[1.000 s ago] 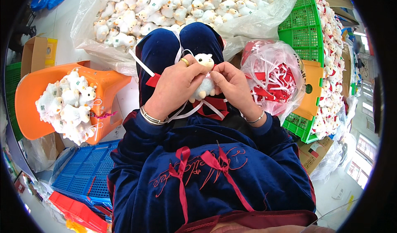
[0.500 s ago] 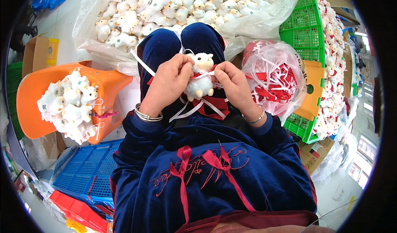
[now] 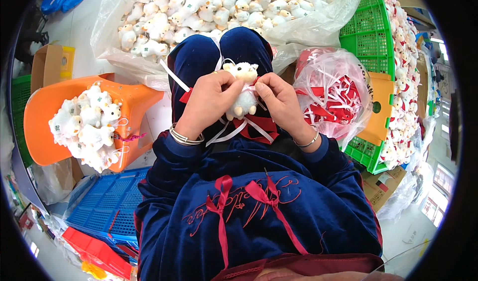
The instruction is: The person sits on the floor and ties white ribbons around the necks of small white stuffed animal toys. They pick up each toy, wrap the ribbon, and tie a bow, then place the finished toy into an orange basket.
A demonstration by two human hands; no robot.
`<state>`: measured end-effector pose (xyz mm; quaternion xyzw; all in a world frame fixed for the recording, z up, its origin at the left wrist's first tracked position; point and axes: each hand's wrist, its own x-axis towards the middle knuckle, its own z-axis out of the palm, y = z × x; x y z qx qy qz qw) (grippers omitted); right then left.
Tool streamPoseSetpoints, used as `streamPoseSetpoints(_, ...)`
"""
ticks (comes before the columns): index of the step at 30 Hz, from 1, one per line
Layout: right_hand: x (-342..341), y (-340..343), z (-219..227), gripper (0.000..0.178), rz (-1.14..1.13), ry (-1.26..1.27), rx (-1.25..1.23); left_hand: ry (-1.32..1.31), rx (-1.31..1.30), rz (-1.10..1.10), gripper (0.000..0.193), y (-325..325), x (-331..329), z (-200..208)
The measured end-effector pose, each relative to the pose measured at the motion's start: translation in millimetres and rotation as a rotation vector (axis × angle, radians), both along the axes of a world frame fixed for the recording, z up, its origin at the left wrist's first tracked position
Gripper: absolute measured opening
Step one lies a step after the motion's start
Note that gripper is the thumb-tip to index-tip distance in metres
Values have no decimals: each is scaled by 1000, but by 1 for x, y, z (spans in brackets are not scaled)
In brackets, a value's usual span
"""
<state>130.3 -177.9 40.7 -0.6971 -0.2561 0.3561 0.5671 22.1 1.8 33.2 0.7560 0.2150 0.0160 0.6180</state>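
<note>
A small white plush animal [image 3: 244, 103] with a cream face sits upright between my hands, above my lap. My left hand [image 3: 211, 101] is closed at its neck, thumb and fingers pinching a white ribbon there. On the other side of the neck, my right hand [image 3: 283, 104] pinches the ribbon too. The knot area is mostly covered by my fingertips. Red cloth pieces with white ribbons [image 3: 261, 129] lie on my lap under the toy. Another white ribbon end [image 3: 174, 75] sticks out over my left knee, with a bit of red beside it.
Ahead, a large clear bag [image 3: 107, 44] holds many plush animals. An orange stool [image 3: 37, 126] at left carries a bunch of them. At right stand a plastic bag of red cloths and ribbons [image 3: 338, 99] and green crates [image 3: 366, 27]. A blue crate [image 3: 104, 206] is at lower left.
My left hand has moved right across the toy's neck, its fingertips now closer to my right hand. The right hand stays pinched at the ribbon. The view has shifted slightly.
</note>
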Motion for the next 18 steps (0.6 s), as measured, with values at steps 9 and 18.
streamPoseSetpoints(9,-2,2,-9,14,6,-51,-3,-122,-303,126,20,1,-10,-14)
streamPoseSetpoints(18,-2,4,-5,14,27,-104,-27,-148,-137,106,23,-8,-13,-14)
